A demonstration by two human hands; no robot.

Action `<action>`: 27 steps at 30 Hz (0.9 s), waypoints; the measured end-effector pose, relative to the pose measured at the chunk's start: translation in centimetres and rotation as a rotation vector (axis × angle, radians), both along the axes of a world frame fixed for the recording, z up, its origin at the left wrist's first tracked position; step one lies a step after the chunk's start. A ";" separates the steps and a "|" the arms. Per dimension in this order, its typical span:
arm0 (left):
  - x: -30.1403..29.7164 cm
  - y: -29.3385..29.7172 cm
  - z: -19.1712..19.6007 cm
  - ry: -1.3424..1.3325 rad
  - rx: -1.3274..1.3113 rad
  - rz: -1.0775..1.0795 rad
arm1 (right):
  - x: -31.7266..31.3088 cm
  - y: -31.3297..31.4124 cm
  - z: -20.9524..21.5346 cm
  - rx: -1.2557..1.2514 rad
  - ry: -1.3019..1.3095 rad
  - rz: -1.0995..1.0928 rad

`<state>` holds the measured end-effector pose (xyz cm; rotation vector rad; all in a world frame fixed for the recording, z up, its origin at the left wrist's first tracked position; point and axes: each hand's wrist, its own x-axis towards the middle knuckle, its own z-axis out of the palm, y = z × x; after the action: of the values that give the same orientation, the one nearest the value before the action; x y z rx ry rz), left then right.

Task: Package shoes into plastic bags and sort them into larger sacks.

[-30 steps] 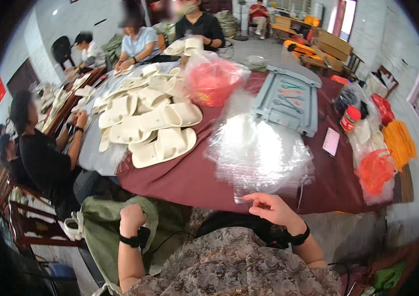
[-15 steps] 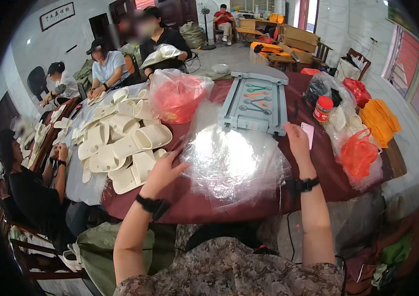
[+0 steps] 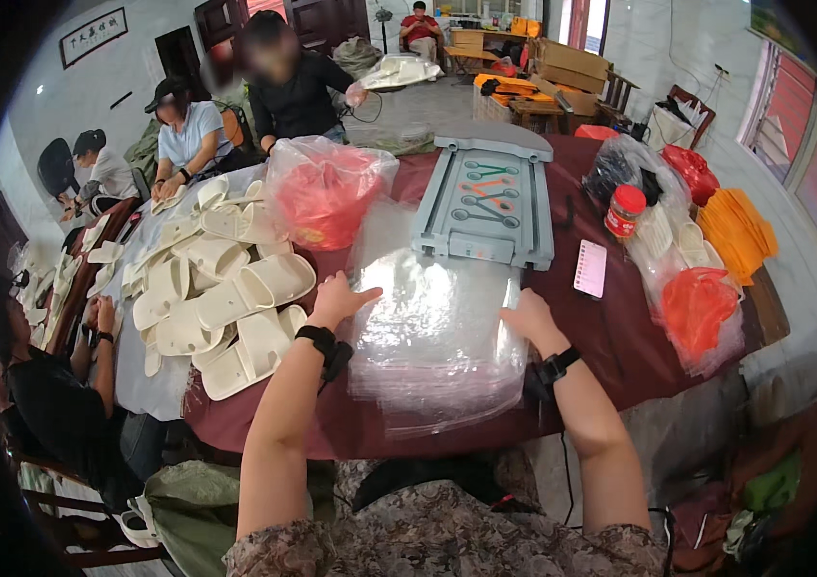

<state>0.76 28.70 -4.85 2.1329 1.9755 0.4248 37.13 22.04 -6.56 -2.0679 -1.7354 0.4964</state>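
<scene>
A stack of clear plastic bags (image 3: 437,327) lies on the dark red tablecloth in front of me, its edges fairly even. My left hand (image 3: 339,300) is beside the stack's left edge, thumb stretched toward it and nothing held. On the opposite side my right hand (image 3: 531,319) rests at the right edge, fingers apart, thumb pointing inward. A grey plastic folding stool or rack (image 3: 485,197) with coloured shapes on top sits over the far end of the bags. Left of my left hand is a heap of cream slide slippers (image 3: 226,288).
A red plastic bag inside a clear one (image 3: 331,197) stands behind the slippers. To the right are a phone-like pink card (image 3: 590,269), a red-lidded jar (image 3: 626,212), orange bags (image 3: 737,236) and a red bag (image 3: 699,306). Several people sit or stand at the left.
Both hands have come to the bag stack's sides, the right one down from the grey stool. The bags lie straighter. The person standing across holds the wrapped slippers out to the side.
</scene>
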 end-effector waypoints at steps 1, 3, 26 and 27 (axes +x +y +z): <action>-0.1 0.5 -0.3 -0.007 -0.003 -0.013 | -0.7 -0.2 -0.3 0.023 0.024 -0.005; -0.7 1.9 -1.1 -0.029 -0.030 -0.001 | -1.3 -0.5 0.0 0.071 -0.037 0.023; 1.6 0.5 -1.9 -0.841 -0.344 -0.109 | 6.0 9.8 1.8 0.001 0.569 -0.290; 1.4 0.4 -2.0 -0.857 -0.378 -0.120 | 6.1 9.7 2.0 -0.017 0.573 -0.299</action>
<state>2.20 29.08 -6.86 1.4564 1.2980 0.7207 43.20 31.77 -4.52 -1.8965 -1.0771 0.8996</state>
